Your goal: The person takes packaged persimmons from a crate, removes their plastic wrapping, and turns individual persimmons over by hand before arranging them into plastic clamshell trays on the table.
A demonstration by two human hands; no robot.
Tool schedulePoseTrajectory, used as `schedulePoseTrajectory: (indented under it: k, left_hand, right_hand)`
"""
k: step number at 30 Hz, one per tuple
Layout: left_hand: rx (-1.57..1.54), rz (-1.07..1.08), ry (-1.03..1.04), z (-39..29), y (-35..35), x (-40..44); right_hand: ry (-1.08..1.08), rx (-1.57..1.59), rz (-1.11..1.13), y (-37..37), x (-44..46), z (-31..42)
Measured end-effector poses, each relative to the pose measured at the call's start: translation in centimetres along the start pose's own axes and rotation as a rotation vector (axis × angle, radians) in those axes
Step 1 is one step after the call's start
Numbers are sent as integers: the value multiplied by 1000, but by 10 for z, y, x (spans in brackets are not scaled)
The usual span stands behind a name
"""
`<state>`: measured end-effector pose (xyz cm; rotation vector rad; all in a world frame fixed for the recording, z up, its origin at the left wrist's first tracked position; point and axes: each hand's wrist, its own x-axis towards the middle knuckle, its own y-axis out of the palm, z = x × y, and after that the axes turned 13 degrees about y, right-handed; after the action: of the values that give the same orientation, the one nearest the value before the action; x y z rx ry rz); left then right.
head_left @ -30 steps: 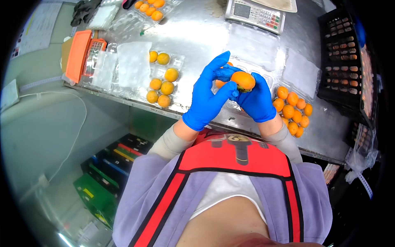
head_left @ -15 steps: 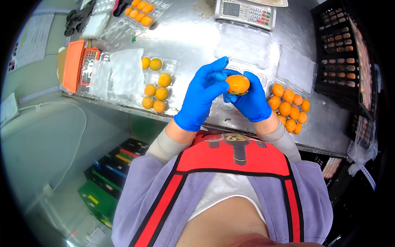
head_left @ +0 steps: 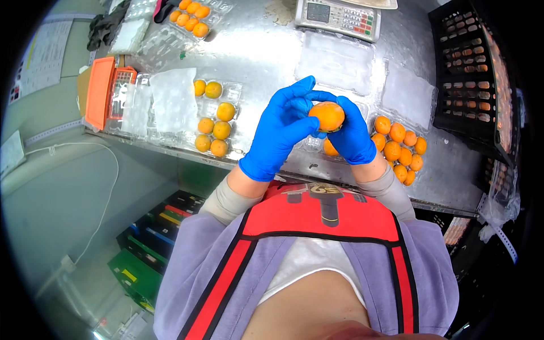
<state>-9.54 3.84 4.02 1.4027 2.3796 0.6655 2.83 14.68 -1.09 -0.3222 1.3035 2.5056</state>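
Both my hands wear blue gloves and meet above the metal table, in front of my chest. Between them is an orange, round and glossy. My right hand cups it from the right and below, with its fingertips partly hidden. The thumb of my left hand presses against its left side, while the index finger stretches up past it. Under my hands, a second orange shows partly beside my right palm. Right of my right wrist lies a cluster of oranges.
Clear plastic trays with oranges stand to the left and at the back left. A scale sits at the back. A black crate borders the right side. An orange basket is at the far left. Lidded trays lie ahead.
The orange in my hands has turned slightly, and my left thumb has shifted right onto it. The second orange below my right hand has come into view.
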Motion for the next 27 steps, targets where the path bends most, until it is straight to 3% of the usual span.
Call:
schedulePoseTrajectory:
  k: [4,9,14,21,24,25,26,27]
  left_hand:
    - [75,35,29,9,-6,2]
    - [348,47,215,15,-6,2]
    - [149,-31,17,14,-13,5]
    - [134,-30,-10,16,-18,4]
    - [172,-50,30,17,-14,2]
    - [366,50,155,16,-12,1]
    - [558,152,280,16,-10,1]
    - [556,155,280,16,-10,3]
  right_hand:
    - [-6,-131,-123,9,-3,8]
    - [-262,-473,-256,14,-4,8]
    - [-243,-343,-328,9,1,5]
    - [-70,-212,-334,7,1,3]
    - [-91,-230,-287,1,1,0]
    - [-91,-230,-288,2,0,0]
    - [-145,-377,-318,3,-3,-1]
    - [-199,-524,-349,4,-5,-1]
